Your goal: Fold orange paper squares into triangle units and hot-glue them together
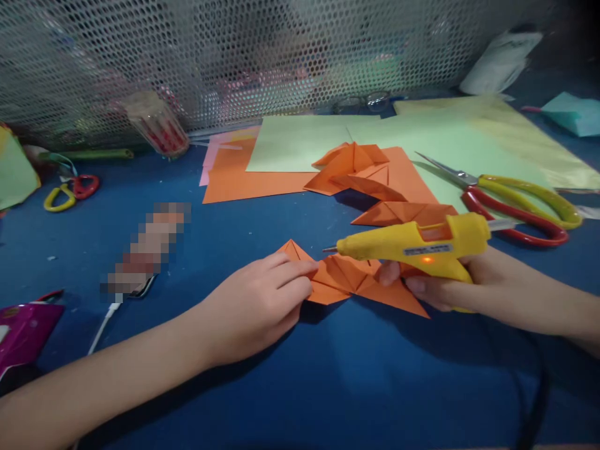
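Note:
My left hand has its fingers closed on the left end of a folded orange paper piece lying low over the blue table. In my right hand is a yellow glue gun, its orange light lit and a clear glue stick showing at the back. The metal nozzle points left, just above the folded paper, near my left fingertips. Fingers of my right hand also reach the paper's right part. Behind the glue gun are more folded orange paper pieces, resting partly on flat orange sheets.
Large scissors with red and yellow handles lie at the right on pale green sheets. A plastic jar leans near the perforated metal panel. A blurred-out phone with a white cable and smaller scissors are at left.

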`<state>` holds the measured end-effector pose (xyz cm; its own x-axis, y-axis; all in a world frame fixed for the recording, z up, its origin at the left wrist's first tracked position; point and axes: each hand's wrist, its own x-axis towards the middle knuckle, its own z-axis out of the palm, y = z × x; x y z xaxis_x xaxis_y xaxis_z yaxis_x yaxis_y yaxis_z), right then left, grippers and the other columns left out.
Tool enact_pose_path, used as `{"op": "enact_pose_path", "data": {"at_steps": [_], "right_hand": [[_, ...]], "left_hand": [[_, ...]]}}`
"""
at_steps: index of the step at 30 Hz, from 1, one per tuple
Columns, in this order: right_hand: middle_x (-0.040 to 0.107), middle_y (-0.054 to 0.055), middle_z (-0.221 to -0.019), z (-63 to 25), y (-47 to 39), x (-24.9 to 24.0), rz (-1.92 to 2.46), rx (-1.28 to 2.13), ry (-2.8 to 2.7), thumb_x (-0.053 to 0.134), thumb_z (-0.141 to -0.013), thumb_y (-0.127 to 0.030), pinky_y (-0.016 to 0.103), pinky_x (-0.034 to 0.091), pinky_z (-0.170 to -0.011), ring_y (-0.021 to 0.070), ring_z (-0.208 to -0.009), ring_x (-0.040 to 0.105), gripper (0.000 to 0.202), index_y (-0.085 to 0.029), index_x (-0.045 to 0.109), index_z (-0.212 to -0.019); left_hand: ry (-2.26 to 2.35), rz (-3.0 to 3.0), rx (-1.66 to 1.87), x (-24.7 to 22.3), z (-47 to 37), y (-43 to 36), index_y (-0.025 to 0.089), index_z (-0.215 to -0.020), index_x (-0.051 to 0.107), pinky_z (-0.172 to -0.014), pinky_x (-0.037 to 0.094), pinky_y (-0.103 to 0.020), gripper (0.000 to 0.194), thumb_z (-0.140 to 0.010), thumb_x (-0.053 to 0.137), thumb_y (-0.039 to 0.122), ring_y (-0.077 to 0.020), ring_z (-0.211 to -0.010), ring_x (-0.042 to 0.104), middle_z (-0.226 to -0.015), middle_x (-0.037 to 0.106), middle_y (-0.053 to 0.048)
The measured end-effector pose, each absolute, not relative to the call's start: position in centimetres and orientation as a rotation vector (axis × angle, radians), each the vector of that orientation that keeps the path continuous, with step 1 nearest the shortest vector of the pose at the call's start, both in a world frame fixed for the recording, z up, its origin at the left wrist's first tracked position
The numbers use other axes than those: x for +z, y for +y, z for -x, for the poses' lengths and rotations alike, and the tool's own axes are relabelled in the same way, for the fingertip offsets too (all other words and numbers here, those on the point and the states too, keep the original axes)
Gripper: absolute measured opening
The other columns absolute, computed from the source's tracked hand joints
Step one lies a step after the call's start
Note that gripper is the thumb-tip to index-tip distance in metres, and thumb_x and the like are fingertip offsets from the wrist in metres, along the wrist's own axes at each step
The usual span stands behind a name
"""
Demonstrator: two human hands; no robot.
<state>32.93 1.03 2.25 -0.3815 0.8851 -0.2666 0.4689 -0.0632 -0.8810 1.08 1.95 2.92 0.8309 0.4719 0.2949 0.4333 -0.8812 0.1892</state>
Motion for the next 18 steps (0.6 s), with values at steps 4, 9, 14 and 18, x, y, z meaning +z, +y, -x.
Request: {"op": "enact_pose_path", "data": {"at_steps": [4, 9, 14, 18], "right_hand": [[0.057, -0.002, -0.068, -32.8, 0.5, 2.6, 1.492, 1.420, -1.807, 0.065, -0.093, -0.065, 0.028, 0.037, -0.049, 0.0124, -0.055, 0.049, 0.045, -0.022, 0.070, -0.107], [0.059, -0.001, -0.072, -33.4, 1.2, 2.5, 1.433, 1.444, -1.866, 0.066, -0.095, -0.061, 0.028, 0.042, -0.051, 0.0121, -0.057, 0.053, 0.040, -0.022, 0.068, -0.106], [0.065, 0.001, -0.081, -33.0, 1.3, 2.5, 1.437, 1.479, -1.814, 0.068, -0.093, -0.058, 0.027, 0.049, -0.052, 0.0133, -0.062, 0.061, 0.037, -0.022, 0.063, -0.095], [0.062, -0.002, -0.070, -31.5, 0.3, 3.1, 1.534, 1.469, -1.732, 0.072, -0.090, -0.057, 0.027, 0.048, -0.050, 0.0123, -0.053, 0.056, 0.035, -0.024, 0.061, -0.091]], "left_hand": [[0.744, -2.795, 0.555, 2.4, -1.1, 1.8, 0.016, -0.096, 0.064, -0.107, 0.060, -0.035, 0.022, -0.105, 0.045, 0.007, -0.0235, -0.115, 0.075, -0.124, 0.078, -0.014], [0.784, -2.764, 0.560, 2.3, -1.1, 1.6, 0.020, -0.092, 0.053, -0.110, 0.057, -0.043, 0.019, -0.101, 0.046, 0.005, -0.0305, -0.131, 0.066, -0.138, 0.072, -0.014], [0.803, -2.651, 0.513, 2.4, -1.1, 2.0, 0.024, -0.087, 0.045, -0.091, 0.059, -0.035, 0.020, -0.106, 0.050, 0.019, -0.0258, -0.114, 0.072, -0.120, 0.078, -0.011], [0.825, -2.586, 0.497, 2.4, -1.2, 2.2, 0.025, -0.083, 0.041, -0.073, 0.053, -0.027, 0.026, -0.106, 0.051, 0.021, -0.0211, -0.090, 0.073, -0.091, 0.075, -0.003]]}}
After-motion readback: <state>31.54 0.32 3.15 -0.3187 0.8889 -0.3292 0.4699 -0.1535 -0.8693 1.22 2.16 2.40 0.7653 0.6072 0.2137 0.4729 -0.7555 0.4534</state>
